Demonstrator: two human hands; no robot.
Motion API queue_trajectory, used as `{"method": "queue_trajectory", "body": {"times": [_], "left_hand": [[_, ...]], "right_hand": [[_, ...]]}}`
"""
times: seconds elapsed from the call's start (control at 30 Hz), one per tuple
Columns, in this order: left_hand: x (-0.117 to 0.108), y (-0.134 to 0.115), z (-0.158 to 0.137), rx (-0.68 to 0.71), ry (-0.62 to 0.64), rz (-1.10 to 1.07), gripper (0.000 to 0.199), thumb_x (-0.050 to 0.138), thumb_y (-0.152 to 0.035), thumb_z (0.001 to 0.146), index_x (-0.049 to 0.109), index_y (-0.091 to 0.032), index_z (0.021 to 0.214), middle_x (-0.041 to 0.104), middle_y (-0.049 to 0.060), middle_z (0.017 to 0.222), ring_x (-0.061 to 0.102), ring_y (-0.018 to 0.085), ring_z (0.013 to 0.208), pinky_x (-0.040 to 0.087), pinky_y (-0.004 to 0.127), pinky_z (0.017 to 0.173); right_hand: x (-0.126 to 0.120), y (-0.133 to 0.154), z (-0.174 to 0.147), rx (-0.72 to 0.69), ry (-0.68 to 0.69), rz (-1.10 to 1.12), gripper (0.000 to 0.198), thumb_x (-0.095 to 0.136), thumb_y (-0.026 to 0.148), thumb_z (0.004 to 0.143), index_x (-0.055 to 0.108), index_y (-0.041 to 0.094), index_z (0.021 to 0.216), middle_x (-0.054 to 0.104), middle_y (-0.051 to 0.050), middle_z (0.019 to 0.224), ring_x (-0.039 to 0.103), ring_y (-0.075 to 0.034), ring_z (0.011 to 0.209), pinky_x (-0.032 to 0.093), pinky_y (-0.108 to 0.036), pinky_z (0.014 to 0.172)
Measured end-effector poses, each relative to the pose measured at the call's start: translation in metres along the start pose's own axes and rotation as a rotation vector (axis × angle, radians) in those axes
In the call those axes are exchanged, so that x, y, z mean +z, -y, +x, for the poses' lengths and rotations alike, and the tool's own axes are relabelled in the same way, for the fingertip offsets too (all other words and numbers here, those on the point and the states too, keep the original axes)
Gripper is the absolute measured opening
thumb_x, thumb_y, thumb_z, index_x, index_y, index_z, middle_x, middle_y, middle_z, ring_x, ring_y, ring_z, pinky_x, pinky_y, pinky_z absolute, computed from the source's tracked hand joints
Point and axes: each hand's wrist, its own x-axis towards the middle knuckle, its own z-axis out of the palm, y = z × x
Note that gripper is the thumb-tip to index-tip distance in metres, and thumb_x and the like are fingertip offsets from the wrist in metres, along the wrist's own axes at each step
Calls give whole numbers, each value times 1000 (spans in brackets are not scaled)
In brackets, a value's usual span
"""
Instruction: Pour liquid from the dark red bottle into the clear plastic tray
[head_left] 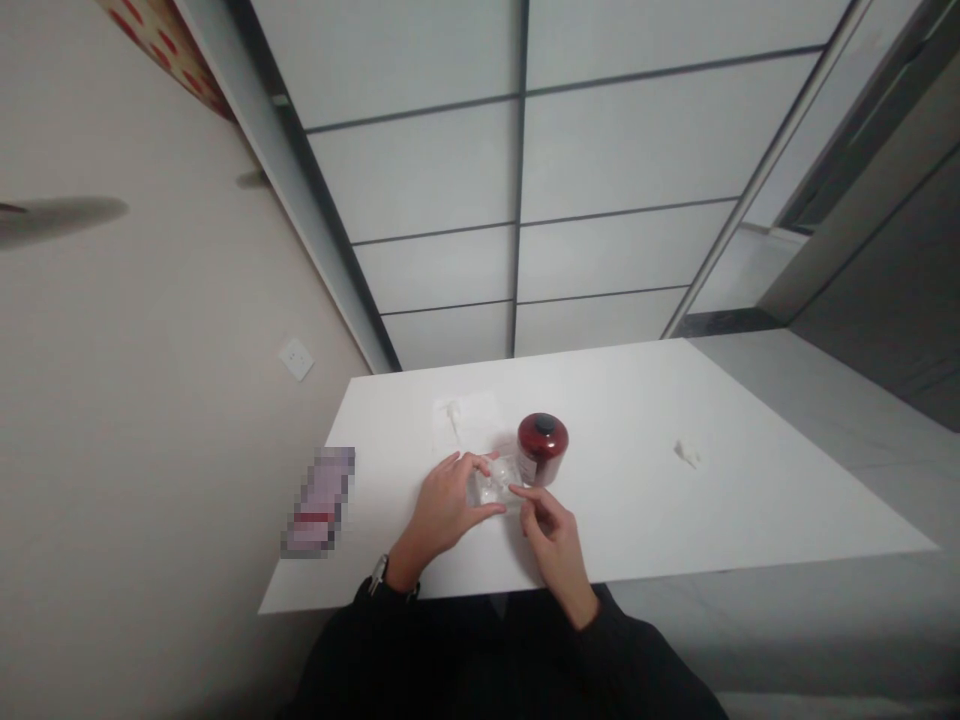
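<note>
My left hand (445,503) is wrapped round the side of a small clear plastic container (497,484), thumb at the near edge and fingers at the far edge. Whitish bits show inside it, too small to name. My right hand (553,540) reaches in from the right with its index finger stretched out to the container's rim. Its other fingers are curled, and I see nothing held in them. Just behind, a dark red bottle (542,448) with a black cap stands upright, close against the container.
Beyond the container, a small white item (453,416) lies on a pale sheet (480,410). A crumpled white scrap (686,454) rests on the right of the white table (615,420). A blurred-out purple object (319,500) lies at the left edge, near the wall.
</note>
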Motion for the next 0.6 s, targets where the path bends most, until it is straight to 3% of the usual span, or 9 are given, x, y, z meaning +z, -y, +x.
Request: {"method": "queue_trajectory", "body": {"times": [0.17,0.23,0.33,0.4,0.5,0.6], "left_hand": [[0,2,0,49,58,17,66,92,-38,83,56,-29,139,71,5,143,68,30,132,38,55,126],[0,2,0,37,56,17,60,92,-39,82,60,-29,132,71,5,143,68,30,130,39,56,126],[1,1,0,2,31,9,42,94,-39,79,62,-27,103,73,4,140,71,31,123,42,56,123],[1,1,0,-6,19,4,40,94,-39,78,60,-26,95,74,4,139,71,30,121,45,55,120],[-1,1,0,-9,17,8,49,94,-39,78,64,-27,114,75,5,136,71,31,123,47,54,119],[-2,0,1,19,49,11,65,93,-38,81,59,-29,136,72,5,142,68,31,130,41,55,125]], "right_hand": [[0,0,-1,1,-4,-6,31,56,36,98,81,19,106,68,-1,70,56,-17,58,47,-28,58],[0,0,-1,1,-5,-10,31,56,36,98,81,20,106,69,-1,72,56,-17,58,48,-29,59],[0,0,-2,3,-9,-16,31,56,37,99,81,20,107,69,-1,72,57,-17,60,48,-29,59],[0,1,-2,4,-11,-19,31,56,37,99,81,20,106,69,-2,73,58,-17,61,48,-29,60],[0,1,-1,4,-8,-20,31,57,37,99,81,20,105,71,-3,76,59,-18,62,49,-29,61],[0,1,-1,4,-6,-19,31,57,38,99,81,20,105,70,-3,76,58,-17,61,48,-29,59]]}}
